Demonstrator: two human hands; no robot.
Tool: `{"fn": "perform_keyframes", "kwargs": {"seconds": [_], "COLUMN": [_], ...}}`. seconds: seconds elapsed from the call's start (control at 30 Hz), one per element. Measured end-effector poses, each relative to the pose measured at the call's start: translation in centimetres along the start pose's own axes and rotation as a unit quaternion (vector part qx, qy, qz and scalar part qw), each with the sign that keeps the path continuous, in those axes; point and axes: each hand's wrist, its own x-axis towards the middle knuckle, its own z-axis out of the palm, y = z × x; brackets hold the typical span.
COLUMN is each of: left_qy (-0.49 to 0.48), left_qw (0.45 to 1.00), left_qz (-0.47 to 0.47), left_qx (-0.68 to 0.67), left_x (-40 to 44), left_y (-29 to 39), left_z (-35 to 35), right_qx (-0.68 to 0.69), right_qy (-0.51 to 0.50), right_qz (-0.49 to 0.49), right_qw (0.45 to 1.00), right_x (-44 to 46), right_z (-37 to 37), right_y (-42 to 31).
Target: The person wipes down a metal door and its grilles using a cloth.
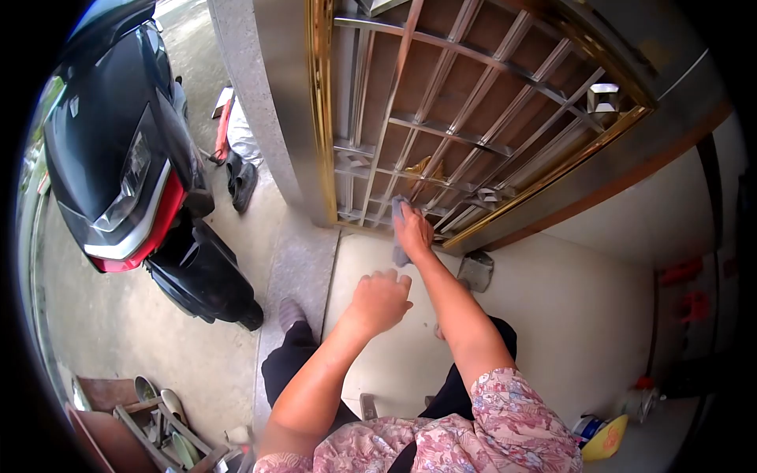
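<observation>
My right hand point(413, 229) is closed on a grey-purple cloth point(399, 210), held against the lower part of a metal door grille point(451, 130). Part of the cloth hangs below the fingers. The grille has shiny silver bars over brown panels, with a gold frame point(319, 110) around it. My left hand point(381, 301) hovers over the floor, nearer to me and left of the right forearm. Its fingers are curled in, and nothing shows in them.
Left of the doorway stands a dark motor scooter point(118, 158) with red trim. Black shoes point(241, 183) lie behind it. A grey stone threshold point(296, 272) runs under my foot. A small grey block-like object point(476, 271) sits by the door's base. Wooden stools point(162, 430) and pans are at lower left.
</observation>
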Motion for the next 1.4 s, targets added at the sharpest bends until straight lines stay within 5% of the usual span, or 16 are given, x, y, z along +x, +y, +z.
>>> {"fn": "perform_keyframes", "kwargs": {"seconds": [0.07,0.13,0.2,0.3,0.37,0.43,0.47,0.73,0.83,0.97,1.03,1.1,1.17,1.2,1.33,1.4], "left_qy": [0.014,0.032,0.029,0.016,0.016,0.018,0.021,0.033,0.055,0.063,0.055,0.063,0.059,0.051,0.048,0.050], "left_qw": [1.000,0.999,1.000,1.000,1.000,1.000,1.000,0.999,0.998,0.998,0.998,0.998,0.998,0.999,0.999,0.999], "left_qz": [0.001,0.006,0.005,0.012,0.010,0.007,0.001,-0.018,0.001,-0.003,-0.011,-0.004,0.006,0.008,-0.004,-0.012], "left_qx": [0.002,0.004,-0.003,0.000,0.006,0.014,0.014,0.004,0.001,0.007,0.027,0.015,0.014,0.016,0.002,0.003], "left_x": [-0.3,-0.5,-0.6,-1.0,-1.0,-1.1,-1.2,-2.7,-3.1,-3.2,-3.0,-2.9,-2.8,-2.7,-2.5,-2.2], "left_y": [-0.2,-0.1,0.4,0.7,0.6,0.3,0.2,-1.0,-0.9,-1.2,-1.2,-1.0,-0.8,-0.9,-1.0,-1.2], "left_z": [0.3,0.6,0.7,0.4,0.3,0.4,0.3,-0.5,-0.3,-0.5,-0.5,-0.5,-0.5,-0.2,-0.5,-0.6], "right_qx": [0.030,0.277,0.542,0.666,0.347,-0.067,-0.094,-0.073,-0.018,-0.072,0.071,0.333,0.670,0.695,0.246,0.181], "right_qy": [0.042,0.030,0.090,-0.010,0.005,-0.005,-0.024,-0.107,0.002,-0.017,0.033,0.054,0.042,0.025,0.030,0.058], "right_qz": [0.055,0.123,0.292,0.247,0.127,0.010,-0.001,0.082,-0.016,0.052,0.110,0.177,0.225,0.233,0.081,0.140], "right_qw": [0.997,0.953,0.783,0.704,0.929,0.998,0.995,0.988,1.000,0.996,0.991,0.925,0.706,0.679,0.965,0.972], "right_x": [-0.3,1.4,3.6,2.6,2.3,1.1,0.9,-1.3,-0.6,2.0,2.7,2.6,2.1,1.2,0.4,-0.8], "right_z": [2.1,5.5,8.5,4.1,4.7,0.6,0.7,0.3,1.9,4.2,6.3,7.9,9.0,7.6,7.0,2.8], "right_y": [-1.3,0.0,0.7,-0.1,0.6,-1.8,-1.4,-3.3,-5.1,-6.7,-6.3,-4.7,-3.2,-3.7,0.4,0.4]}}
